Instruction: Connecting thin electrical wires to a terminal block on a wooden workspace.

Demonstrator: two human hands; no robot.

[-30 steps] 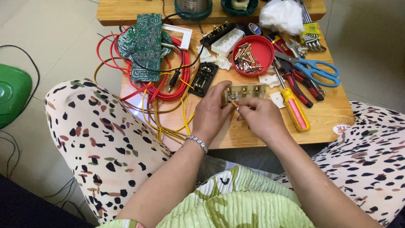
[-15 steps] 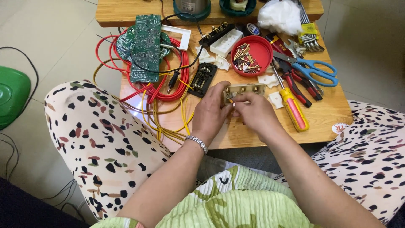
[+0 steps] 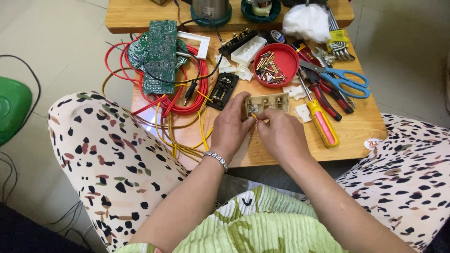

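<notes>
Left hand (image 3: 232,124) fingers curled around a beige switch block (image 3: 266,104) near the table's (image 3: 361,129) front edge, right hand (image 3: 281,133) fingertips pinching a small orange wire end (image 3: 254,115) against it, both wrists angled inward.

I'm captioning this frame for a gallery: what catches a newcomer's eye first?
Both hands meet mid-table: the left hand grips a beige socket insert while the right hand pinches something small at it. Behind sit a red bowl of screws and, to the left, red wire coils under a green circuit board.

Wooden table (image 3: 356,129); scissors (image 3: 344,80); screwdriver (image 3: 321,121)
</notes>
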